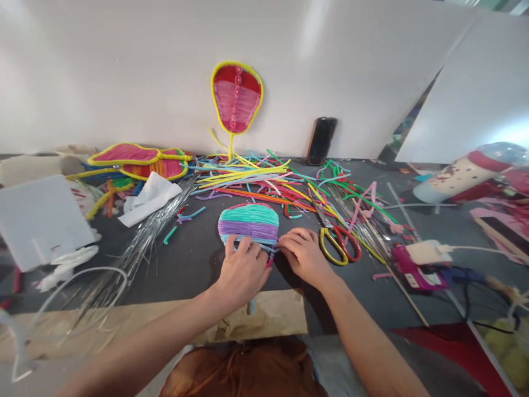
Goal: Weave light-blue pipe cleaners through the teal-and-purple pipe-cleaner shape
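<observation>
A rounded pipe-cleaner panel (248, 220) with teal, purple and light-blue rows and a pink edge lies on the dark table in front of me. My left hand (244, 270) lies over its lower part, fingers bent and gripping it. At the panel's lower right edge, the fingertips of my right hand (303, 255) are pinched together on the end of a blue pipe cleaner. The panel's bottom is hidden under my left hand. Just right of my right hand rest scissors (339, 245) with yellow and red handles.
Loose pipe cleaners (248, 176) heap behind the panel. A finished pink-and-red paddle shape (237, 99) leans at the wall beside a phone (322, 140). Wires (155, 231) and white paper (151, 197) lie left; a power strip (417, 270) and a tumbler (450, 179) are right.
</observation>
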### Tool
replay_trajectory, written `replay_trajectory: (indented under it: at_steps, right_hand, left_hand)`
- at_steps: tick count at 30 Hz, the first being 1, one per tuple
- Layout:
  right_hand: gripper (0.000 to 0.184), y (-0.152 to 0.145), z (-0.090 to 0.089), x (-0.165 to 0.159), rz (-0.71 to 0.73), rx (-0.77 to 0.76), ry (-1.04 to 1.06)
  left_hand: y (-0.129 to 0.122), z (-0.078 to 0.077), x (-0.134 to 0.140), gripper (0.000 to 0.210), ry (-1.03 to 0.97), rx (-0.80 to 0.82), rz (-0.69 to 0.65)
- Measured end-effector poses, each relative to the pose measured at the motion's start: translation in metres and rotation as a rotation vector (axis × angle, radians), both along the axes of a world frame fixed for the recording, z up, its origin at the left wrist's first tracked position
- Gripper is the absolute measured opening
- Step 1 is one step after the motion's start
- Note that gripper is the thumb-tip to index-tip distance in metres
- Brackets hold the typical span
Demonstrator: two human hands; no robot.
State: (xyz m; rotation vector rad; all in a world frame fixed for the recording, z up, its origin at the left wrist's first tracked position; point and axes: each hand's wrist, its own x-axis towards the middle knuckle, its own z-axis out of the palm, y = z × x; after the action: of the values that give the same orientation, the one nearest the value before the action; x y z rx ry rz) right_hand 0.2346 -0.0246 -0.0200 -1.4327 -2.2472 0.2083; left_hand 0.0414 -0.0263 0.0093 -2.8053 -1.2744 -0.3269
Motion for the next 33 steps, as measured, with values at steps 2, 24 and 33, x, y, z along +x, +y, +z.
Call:
replay_trajectory:
  at_steps: [2, 24, 33]
  right_hand:
    - [0.017, 0.0, 0.0, 0.0, 0.002, 0.004, 0.0]
    - [0.022, 0.024, 0.037, -0.033, -0.03, -0.545, 0.955]
    - [0.021, 0.05, 0.076, -0.067, -0.018, -0.164, 0.897]
  left_hand:
    - [0.002, -0.001, 0.0, 0.017, 0.0, 0.014, 0.001]
    - [0.001, 0.031, -0.027, 0.012, -0.478, -0.016, 0.129]
    - [0.021, 0.046, -0.031, 0.018, -1.412, -0.689, 0.235]
